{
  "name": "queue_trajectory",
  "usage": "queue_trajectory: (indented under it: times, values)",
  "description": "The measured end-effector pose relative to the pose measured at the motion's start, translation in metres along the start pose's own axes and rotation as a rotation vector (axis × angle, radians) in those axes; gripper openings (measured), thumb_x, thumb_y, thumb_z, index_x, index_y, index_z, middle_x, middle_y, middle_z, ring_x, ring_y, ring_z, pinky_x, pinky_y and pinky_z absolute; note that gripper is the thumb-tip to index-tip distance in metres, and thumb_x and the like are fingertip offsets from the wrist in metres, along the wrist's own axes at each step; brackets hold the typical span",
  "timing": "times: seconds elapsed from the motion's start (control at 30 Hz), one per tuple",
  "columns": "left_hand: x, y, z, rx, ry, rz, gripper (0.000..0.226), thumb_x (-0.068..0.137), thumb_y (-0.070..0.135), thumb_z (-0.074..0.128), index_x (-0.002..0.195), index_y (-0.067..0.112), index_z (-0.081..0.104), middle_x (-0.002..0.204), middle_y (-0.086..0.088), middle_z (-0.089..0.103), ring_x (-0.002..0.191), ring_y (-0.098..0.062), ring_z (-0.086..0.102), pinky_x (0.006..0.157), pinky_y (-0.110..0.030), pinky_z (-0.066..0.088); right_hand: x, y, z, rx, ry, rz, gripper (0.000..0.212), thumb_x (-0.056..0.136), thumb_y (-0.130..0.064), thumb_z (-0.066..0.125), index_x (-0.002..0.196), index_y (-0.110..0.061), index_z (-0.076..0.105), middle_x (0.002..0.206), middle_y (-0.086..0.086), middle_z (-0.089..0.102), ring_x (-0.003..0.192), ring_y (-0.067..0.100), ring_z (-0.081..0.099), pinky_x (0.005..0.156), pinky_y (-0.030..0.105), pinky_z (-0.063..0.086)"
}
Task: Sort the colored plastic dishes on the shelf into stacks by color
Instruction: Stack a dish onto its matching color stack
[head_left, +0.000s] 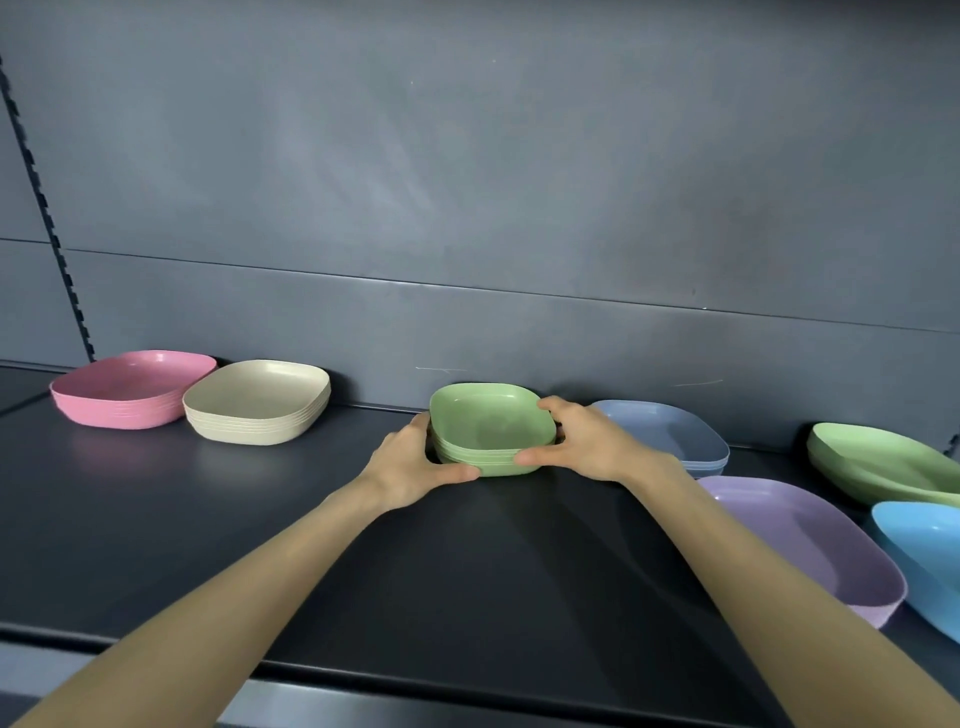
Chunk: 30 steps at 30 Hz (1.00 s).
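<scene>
Two grips on green stack (491, 423), left hand (410, 467), right hand (587, 441); dark shelf (467, 571), grey wall (467, 182)

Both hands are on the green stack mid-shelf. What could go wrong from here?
1. The left hand and right hand grip the green stack only at its sides; the nested dishes could shift apart or slip if moved unevenly.
2. The right hand sits close to the grey-blue stack and might nudge it.
3. Another green dish lies at the far right, apart from the stack, and could be missed.
</scene>
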<state>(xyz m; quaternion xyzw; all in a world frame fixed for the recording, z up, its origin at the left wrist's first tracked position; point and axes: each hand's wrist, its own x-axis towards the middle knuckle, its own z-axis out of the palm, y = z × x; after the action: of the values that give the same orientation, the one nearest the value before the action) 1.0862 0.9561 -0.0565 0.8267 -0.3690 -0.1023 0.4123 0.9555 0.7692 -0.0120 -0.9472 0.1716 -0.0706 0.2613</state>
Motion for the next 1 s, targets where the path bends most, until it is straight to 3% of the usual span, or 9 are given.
queue_trajectory:
  times: [0.13,0.2,0.27,0.37,0.53,0.7,0.87,1.0]
  values:
    - [-0.002,-0.003,-0.004,-0.081,0.038,0.044,0.07,0.07,0.033,0.082,0.131,0.022,0.049,0.117,0.009,0.063,0.113,-0.012,0.057,0.096,-0.025,0.043,0.0,0.002,0.004,0.15,0.06,-0.039,0.071,0.062,-0.048,0.081,0.12,-0.018,0.054,0.11,-0.002,0.067,0.104,0.018,0.062,0.094,0.041,0.05]
    - [-0.005,-0.007,-0.01,-0.096,0.037,0.05,0.075,0.067,0.037,0.084,0.132,0.022,0.049,0.117,0.009,0.064,0.114,-0.012,0.057,0.1,-0.029,0.044,-0.001,-0.001,0.009,0.198,0.068,-0.057,0.052,0.065,-0.041,0.082,0.109,-0.023,0.059,0.104,-0.004,0.07,0.1,0.016,0.065,0.093,0.041,0.051]
    - [-0.009,-0.013,-0.017,-0.097,0.037,0.05,0.086,0.057,0.049,0.082,0.132,0.023,0.049,0.118,0.01,0.064,0.114,-0.011,0.058,0.102,-0.032,0.044,-0.002,-0.007,0.016,0.233,0.077,-0.079,0.052,0.058,-0.051,0.08,0.102,-0.031,0.062,0.101,-0.008,0.071,0.097,0.013,0.066,0.092,0.04,0.052]
    - [-0.016,-0.021,-0.028,-0.114,0.031,0.06,0.093,0.046,0.059,0.076,0.129,0.024,0.05,0.117,0.012,0.064,0.113,-0.009,0.058,0.102,-0.034,0.044,-0.001,-0.015,0.027,0.265,0.103,-0.104,0.067,0.05,-0.061,0.075,0.107,-0.027,0.065,0.1,-0.01,0.071,0.097,0.011,0.066,0.091,0.038,0.053]
    - [-0.02,-0.046,-0.053,-0.161,-0.012,0.083,0.091,0.049,0.056,0.078,0.129,0.025,0.049,0.119,0.013,0.064,0.113,-0.006,0.059,0.104,-0.036,0.044,0.002,-0.041,0.041,0.315,0.134,-0.101,0.048,0.069,-0.035,0.082,0.111,-0.02,0.066,0.102,-0.011,0.071,0.098,0.007,0.066,0.095,0.035,0.051]
    - [-0.016,-0.073,-0.082,-0.174,-0.064,0.114,0.088,0.053,0.049,0.08,0.13,0.019,0.049,0.118,0.009,0.065,0.113,-0.009,0.06,0.103,-0.039,0.045,0.012,-0.068,0.067,0.333,0.174,-0.066,0.046,0.066,-0.039,0.081,0.106,-0.022,0.067,0.101,-0.006,0.071,0.099,0.013,0.065,0.094,0.039,0.051]
    - [-0.007,-0.09,-0.101,-0.128,-0.1,0.16,0.066,0.063,0.034,0.081,0.121,0.023,0.05,0.116,0.006,0.065,0.108,-0.01,0.06,0.095,-0.031,0.047,0.018,-0.089,0.085,0.329,0.244,-0.035,0.046,0.07,-0.033,0.082,0.111,-0.02,0.066,0.103,-0.007,0.071,0.099,0.011,0.065,0.094,0.036,0.051]
    - [-0.003,-0.099,-0.102,-0.094,-0.102,0.204,0.069,0.066,0.04,0.08,0.124,0.015,0.052,0.114,0.005,0.065,0.109,-0.012,0.059,0.096,-0.034,0.047,0.017,-0.093,0.092,0.344,0.299,0.008,0.055,0.065,-0.038,0.083,0.115,-0.021,0.066,0.104,-0.009,0.071,0.1,0.011,0.065,0.095,0.037,0.051]
